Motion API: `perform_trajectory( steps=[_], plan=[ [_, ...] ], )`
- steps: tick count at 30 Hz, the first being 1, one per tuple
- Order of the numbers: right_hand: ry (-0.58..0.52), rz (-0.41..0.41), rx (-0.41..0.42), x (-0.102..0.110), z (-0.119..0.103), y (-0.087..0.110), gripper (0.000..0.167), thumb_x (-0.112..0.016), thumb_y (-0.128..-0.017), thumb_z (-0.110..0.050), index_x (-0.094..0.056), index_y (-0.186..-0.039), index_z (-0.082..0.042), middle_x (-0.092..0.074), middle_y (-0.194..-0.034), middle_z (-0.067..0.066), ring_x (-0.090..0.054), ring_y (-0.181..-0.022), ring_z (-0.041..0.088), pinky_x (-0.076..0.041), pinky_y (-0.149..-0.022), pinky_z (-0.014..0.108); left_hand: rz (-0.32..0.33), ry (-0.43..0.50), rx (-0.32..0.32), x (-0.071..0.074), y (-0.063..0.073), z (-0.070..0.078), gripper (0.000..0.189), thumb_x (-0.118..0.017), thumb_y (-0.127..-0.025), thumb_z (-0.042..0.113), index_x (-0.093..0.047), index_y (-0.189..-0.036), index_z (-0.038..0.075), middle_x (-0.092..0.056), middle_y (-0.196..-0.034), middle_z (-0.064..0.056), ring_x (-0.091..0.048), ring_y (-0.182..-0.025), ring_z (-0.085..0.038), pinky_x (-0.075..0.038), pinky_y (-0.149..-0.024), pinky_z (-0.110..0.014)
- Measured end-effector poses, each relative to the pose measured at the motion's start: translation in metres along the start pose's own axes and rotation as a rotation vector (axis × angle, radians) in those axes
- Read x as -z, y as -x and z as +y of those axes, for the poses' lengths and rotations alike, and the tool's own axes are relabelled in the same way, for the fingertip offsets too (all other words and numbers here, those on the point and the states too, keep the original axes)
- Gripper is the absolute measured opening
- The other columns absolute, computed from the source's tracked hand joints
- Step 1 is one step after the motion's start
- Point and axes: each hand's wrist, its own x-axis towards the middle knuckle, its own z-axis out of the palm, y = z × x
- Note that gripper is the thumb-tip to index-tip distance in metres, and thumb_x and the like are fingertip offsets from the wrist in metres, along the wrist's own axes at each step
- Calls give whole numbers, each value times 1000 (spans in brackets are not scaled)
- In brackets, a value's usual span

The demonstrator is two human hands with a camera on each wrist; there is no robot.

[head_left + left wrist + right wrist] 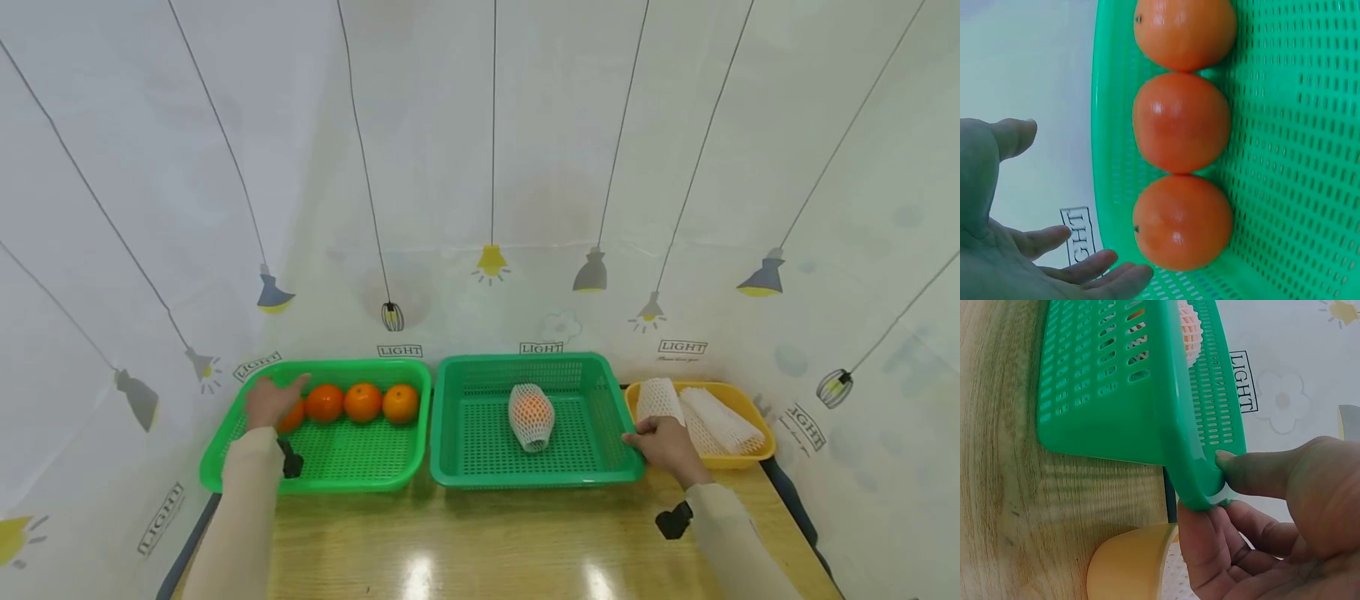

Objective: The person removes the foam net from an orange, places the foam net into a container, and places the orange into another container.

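Note:
My left hand [272,402] is over the left end of the light green basket [337,485], its fingers spread and nothing in its grasp. Several oranges [363,403] stand in a row along that basket's back; the leftmost is partly covered by the hand. In the left wrist view the open hand [1041,231] lies beside the oranges [1182,122]. My right hand [663,443] pinches the right rim of the darker green basket [536,479], thumb above and fingers below. Inside it rests one orange in a white foam net [531,417].
A yellow basket [767,446] at the right holds white foam nets [723,419]. All three baskets stand in a row on a wooden table [480,542], against a wall covering [450,167] printed with lamps.

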Motion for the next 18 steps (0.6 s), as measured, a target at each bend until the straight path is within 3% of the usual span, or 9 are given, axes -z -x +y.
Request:
perform_trajectory(
  steps=[5,12,18],
  plan=[
    [-5,0,4,-1,-1,2,36,-68,-98,-22,-64,-113,10,-68,-105,23,-64,-86,24,-56,-70,35,7,32,-68,-8,7,7,103,-50,-99,64,-10,-160,-8,-19,-160,-42,-22,-147,-60,-27,-117,-71],
    [-7,4,3,-2,0,2,35,-68,-98,-22,-64,-113,10,-68,-105,23,-64,-87,24,-55,-70,35,3,16,-145,-23,18,25,109,-55,-94,70,-11,-162,-4,-14,-163,-40,-17,-149,-58,-25,-118,-72],
    [-18,8,-3,-2,0,1,35,-68,-98,-22,-64,-113,9,-69,-106,23,-65,-88,24,-55,-70,35,-39,27,-283,-45,26,38,112,-59,-89,75,-15,-164,5,-16,-166,-32,-17,-152,-53,-25,-119,-71]
  ],
)
